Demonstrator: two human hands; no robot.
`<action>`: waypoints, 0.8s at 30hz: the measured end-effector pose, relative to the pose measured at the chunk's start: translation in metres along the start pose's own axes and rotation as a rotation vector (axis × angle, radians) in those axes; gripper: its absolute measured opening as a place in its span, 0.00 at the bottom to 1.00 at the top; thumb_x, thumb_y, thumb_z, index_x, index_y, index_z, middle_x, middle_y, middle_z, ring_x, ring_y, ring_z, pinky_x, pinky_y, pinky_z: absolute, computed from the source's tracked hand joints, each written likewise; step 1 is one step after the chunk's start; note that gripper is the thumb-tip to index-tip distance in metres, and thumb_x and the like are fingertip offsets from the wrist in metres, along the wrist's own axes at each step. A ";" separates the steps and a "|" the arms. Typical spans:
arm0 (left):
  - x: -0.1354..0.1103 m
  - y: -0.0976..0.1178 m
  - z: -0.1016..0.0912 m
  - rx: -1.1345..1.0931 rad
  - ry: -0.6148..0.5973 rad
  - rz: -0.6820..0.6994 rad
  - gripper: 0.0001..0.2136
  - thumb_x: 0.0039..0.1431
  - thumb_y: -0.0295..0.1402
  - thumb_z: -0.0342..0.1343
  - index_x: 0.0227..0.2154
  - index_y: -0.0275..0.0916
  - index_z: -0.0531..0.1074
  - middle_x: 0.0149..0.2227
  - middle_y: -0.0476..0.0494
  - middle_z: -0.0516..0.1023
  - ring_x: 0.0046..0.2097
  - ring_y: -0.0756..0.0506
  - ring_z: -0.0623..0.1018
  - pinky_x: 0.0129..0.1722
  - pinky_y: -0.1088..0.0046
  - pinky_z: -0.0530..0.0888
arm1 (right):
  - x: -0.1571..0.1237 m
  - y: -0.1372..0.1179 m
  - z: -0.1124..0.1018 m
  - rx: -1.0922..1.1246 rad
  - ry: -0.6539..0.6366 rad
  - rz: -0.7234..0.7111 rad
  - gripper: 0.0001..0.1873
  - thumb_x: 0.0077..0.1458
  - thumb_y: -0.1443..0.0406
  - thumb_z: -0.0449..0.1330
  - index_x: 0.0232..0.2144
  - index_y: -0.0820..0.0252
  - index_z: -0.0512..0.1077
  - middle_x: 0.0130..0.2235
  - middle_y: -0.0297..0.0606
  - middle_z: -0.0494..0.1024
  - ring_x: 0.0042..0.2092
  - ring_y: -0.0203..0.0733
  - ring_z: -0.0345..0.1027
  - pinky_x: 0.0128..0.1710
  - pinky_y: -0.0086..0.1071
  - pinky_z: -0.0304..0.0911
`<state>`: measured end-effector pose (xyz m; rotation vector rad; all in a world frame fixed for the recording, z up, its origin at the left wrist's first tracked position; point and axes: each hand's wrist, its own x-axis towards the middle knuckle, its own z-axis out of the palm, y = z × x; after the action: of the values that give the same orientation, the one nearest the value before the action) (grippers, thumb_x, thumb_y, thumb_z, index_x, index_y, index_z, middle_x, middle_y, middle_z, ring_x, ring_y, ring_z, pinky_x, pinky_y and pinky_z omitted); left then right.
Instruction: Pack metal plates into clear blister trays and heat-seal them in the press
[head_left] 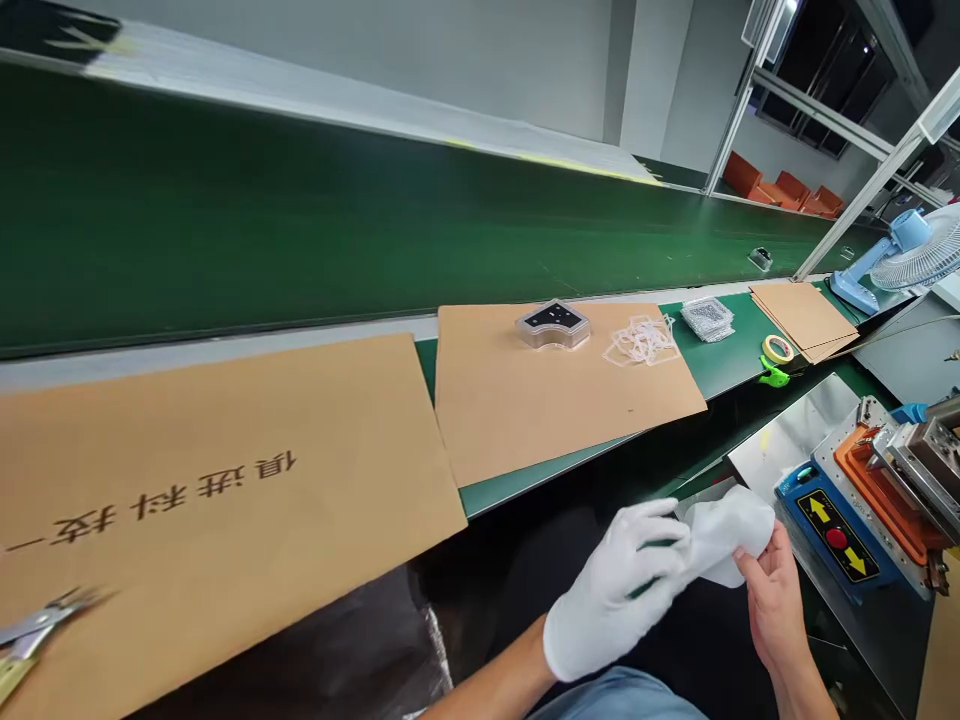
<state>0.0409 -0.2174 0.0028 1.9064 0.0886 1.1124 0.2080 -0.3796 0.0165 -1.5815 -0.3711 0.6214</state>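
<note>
My left hand [622,585] wears a white fabric glove. Its fingers are bent against a loose white glove [731,530], pinching its bunched end. My right hand [776,595] is bare, with thumb and fingers closed on the wide end of that loose glove. Both hands are above my lap, in front of the bench edge. The far end of the loose glove is hidden behind the left fingers.
Cardboard sheets [360,430] cover the bench, with a clear-edged black part [555,325] and white strips [641,342] on one. Metal tool tips [37,630] show at left. Green scissors [774,373], tape [778,349] and a fan [911,250] are right, above a blue machine [840,535].
</note>
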 end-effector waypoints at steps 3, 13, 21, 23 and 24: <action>0.018 0.010 -0.013 -0.048 -0.071 0.137 0.13 0.56 0.19 0.58 0.38 0.45 0.72 0.44 0.44 0.84 0.54 0.38 0.81 0.51 0.56 0.78 | 0.006 -0.007 0.001 0.009 -0.037 0.017 0.32 0.55 0.53 0.74 0.59 0.49 0.71 0.59 0.44 0.80 0.60 0.57 0.74 0.61 0.50 0.68; 0.053 0.005 -0.033 0.036 -0.304 0.158 0.11 0.44 0.24 0.55 0.30 0.44 0.63 0.26 0.49 0.75 0.26 0.45 0.72 0.27 0.64 0.65 | 0.024 -0.012 -0.002 0.024 -0.260 0.062 0.34 0.55 0.56 0.74 0.62 0.48 0.70 0.63 0.44 0.75 0.61 0.58 0.72 0.57 0.47 0.71; 0.064 0.008 -0.035 0.140 -0.289 0.115 0.14 0.43 0.19 0.55 0.32 0.43 0.67 0.46 0.41 0.82 0.51 0.37 0.79 0.48 0.58 0.73 | 0.044 -0.005 -0.010 -0.122 -0.096 -0.007 0.36 0.57 0.53 0.73 0.64 0.48 0.69 0.61 0.44 0.79 0.62 0.57 0.73 0.62 0.48 0.70; 0.064 0.011 -0.028 0.086 -0.331 0.061 0.16 0.43 0.21 0.57 0.36 0.43 0.70 0.52 0.40 0.81 0.54 0.36 0.78 0.50 0.57 0.74 | 0.046 -0.002 -0.013 -0.177 -0.072 -0.041 0.36 0.54 0.53 0.74 0.63 0.49 0.72 0.60 0.44 0.80 0.60 0.59 0.75 0.60 0.49 0.72; 0.065 0.012 -0.023 0.080 -0.332 -0.011 0.16 0.46 0.23 0.58 0.39 0.43 0.71 0.52 0.39 0.81 0.52 0.38 0.79 0.49 0.58 0.75 | 0.047 0.000 -0.015 -0.198 -0.064 -0.059 0.37 0.53 0.52 0.74 0.63 0.50 0.72 0.59 0.45 0.80 0.60 0.60 0.75 0.59 0.49 0.73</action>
<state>0.0587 -0.1794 0.0594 2.1337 -0.0422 0.7811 0.2543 -0.3642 0.0086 -1.7354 -0.5385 0.6049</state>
